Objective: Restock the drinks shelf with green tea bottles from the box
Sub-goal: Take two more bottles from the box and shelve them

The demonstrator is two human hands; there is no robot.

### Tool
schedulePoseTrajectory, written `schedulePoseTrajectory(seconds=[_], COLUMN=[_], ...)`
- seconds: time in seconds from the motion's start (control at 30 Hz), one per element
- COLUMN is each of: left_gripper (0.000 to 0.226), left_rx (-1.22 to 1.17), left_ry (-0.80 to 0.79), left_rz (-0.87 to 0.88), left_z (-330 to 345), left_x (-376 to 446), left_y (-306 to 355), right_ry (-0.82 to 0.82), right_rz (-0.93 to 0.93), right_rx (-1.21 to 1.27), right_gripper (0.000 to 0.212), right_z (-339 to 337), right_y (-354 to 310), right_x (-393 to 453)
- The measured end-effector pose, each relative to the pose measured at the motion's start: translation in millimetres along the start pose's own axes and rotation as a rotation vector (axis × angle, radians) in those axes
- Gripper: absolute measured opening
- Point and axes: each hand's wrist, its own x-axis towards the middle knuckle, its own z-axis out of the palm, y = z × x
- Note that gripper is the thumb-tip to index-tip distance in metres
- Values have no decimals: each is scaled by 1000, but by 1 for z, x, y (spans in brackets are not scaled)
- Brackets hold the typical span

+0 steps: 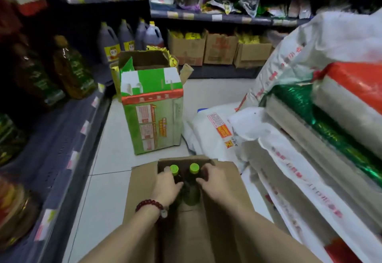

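An open brown cardboard box (142, 182) sits on the floor right below me. Two dark green tea bottles with lime-green caps stand in it side by side: the left bottle (174, 169) and the right bottle (194, 180). My left hand (167, 186), with a red bead bracelet on its wrist, is wrapped around the left bottle below its cap. My right hand (213, 180) grips the right bottle from its right side. The bottles' lower parts are hidden in the box.
A grey shelf (62, 151) with bottles of oil runs along the left. A tall green open carton (153, 107) stands on the floor ahead. Stacked white, green and red sacks (310, 138) fill the right. Far shelves hold dark jugs and brown boxes.
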Motion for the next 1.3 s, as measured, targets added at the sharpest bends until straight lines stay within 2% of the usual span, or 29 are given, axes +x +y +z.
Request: schedulePoseTrajectory(seconds=[0.07, 0.17, 0.33, 0.5, 0.73, 0.87, 0.97, 1.07, 1.17, 1.3], left_gripper=[54, 44, 35, 37, 40, 51, 57, 55, 56, 44], left_rx=[-52, -160, -314, -386, -471, -651, -759, -798, -820, -814], left_ry=[44, 113, 255, 389, 431, 374, 314, 294, 233, 195], left_rz=[-18, -19, -44, -82, -75, -117, -130, -125, -109, -71], left_z=[13, 23, 35, 44, 53, 48, 36, 4, -40, -118], left_x=[7, 13, 16, 18, 16, 8, -1, -15, -40, -82], left_y=[-4, -8, -11, -6, -9, -3, 4, 22, 54, 111], right_ry=[20, 60, 144, 214, 227, 195, 141, 116, 103, 80], right_rz=[-3, 15, 64, 45, 53, 80, 96, 75, 48, 50], right_rx=[28, 115, 312, 409, 525, 645, 710, 759, 763, 748], right_gripper=[36, 40, 40, 41, 35, 35, 37, 26, 12, 8], right_z=[12, 28, 48, 57, 60, 54, 34, -2, -52, -132], right_y=[4, 7, 13, 18, 21, 14, 5, -14, -45, -102], right_x=[8, 17, 21, 21, 20, 17, 10, -5, -27, -56])
